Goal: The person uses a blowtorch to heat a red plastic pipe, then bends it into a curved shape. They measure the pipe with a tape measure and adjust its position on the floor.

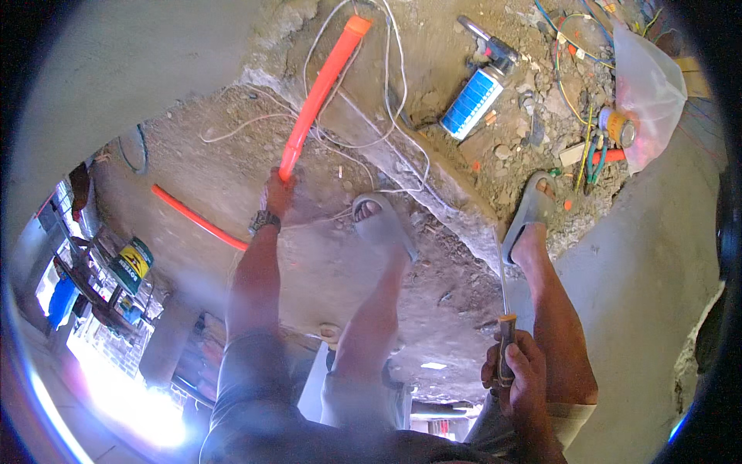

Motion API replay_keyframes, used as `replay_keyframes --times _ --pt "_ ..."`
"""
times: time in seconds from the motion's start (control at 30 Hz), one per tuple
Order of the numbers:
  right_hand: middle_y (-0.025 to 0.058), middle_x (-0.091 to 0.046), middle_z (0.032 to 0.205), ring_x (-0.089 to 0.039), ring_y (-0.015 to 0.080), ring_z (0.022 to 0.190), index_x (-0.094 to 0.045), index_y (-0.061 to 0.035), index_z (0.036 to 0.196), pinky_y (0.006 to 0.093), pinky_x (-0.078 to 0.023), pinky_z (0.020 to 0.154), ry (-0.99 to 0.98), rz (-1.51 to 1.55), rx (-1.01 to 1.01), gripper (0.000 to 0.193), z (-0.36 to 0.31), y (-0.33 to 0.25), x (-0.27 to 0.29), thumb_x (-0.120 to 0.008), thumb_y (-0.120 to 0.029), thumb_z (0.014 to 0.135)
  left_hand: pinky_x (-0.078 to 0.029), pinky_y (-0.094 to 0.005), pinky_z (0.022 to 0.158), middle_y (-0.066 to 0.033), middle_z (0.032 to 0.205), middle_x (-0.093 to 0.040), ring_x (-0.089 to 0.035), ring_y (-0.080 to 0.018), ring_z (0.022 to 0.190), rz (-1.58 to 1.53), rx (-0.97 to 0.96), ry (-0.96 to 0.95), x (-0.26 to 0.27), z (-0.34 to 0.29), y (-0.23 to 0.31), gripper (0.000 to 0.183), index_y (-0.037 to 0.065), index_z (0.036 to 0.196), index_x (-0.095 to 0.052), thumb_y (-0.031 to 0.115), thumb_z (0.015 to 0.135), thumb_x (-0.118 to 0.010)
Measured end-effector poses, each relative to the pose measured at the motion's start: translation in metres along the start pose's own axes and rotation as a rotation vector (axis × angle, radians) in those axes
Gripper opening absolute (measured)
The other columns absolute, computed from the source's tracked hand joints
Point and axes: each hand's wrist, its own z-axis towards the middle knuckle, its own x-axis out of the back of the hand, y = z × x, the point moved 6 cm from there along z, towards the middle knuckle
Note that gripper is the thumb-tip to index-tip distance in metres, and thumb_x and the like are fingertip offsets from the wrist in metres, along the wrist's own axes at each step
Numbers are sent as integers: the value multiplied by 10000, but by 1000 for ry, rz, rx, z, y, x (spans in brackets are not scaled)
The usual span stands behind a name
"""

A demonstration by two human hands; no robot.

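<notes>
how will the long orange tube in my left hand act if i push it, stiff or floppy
The orange tube is probably semi-stiff, giving a little when pushed: it runs nearly straight from the left hand, with a slight curve. It may be light for its length, as only one hand grips it. Its smooth, shiny surface could be somewhat slippery.

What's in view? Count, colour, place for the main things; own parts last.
Held tube: one, orange, upper centre
Loose tube: one, orange, left
Cord: count unclear, white, upper centre
Blowtorch: one, blue canister, upper right
Bag: one, translucent, far right
Pliers: one, teal, below bag
Short piece: one, orange, by pliers
Wires: several, multicoloured, upper right
Bucket: one, green, far left
Screwdriver: one, brown handle, lower right
Sandals: two, grey, on feet
Watch: one, dark, left wrist
Legs: two, bare, lower centre
Left hand: one, bare, around held tube
Right hand: one, bare, around screwdriver
</notes>
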Motion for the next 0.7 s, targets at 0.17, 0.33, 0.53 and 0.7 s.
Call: replay_keyframes --times 0.17,0.33,0.53,0.7 --pt "67 -582 789 -551 144 626 -572 -5 1193 300 -454 560 -14 -113 93 328 -7 -8 -11 -616 -275 1012 -524 -575 685 -263 863 -703 -688 -488 837 296 33 -98 81 -53 69 393 35 1152 -522 371 989 -642" --pt "17 -565 855 -522 98 640 -580 -25 1262 269 -424 539 3 -134 300 310 2 -25 -13 -626 -198 1010 -512 -614 729 -285 891 -697 -678 -508 876 355 129 -258 208 -150 146 416 49 1171 -501 416 1011 -612" --pt "-13 -566 850 -502 67 628 -556 -67 1394 238 -414 519 114 -20 417 410 3 -26 7 -639 -170 1006 -544 -562 729 -292 923 -693 -691 -499 863 290 7 -674 305 -286 294 520 33 1390 -464 361 1015 -616" --pt "96 -641 905 -601 124 679 -526 -61 1449 299 -496 576 209 -150 406 482 30 -6 31 -632 -166 990 -579 -463 635 -222 933 -660 -679 -390 708 53 133 -1067 268 -342 342 570 81 1513 -382 405 1061 -508"
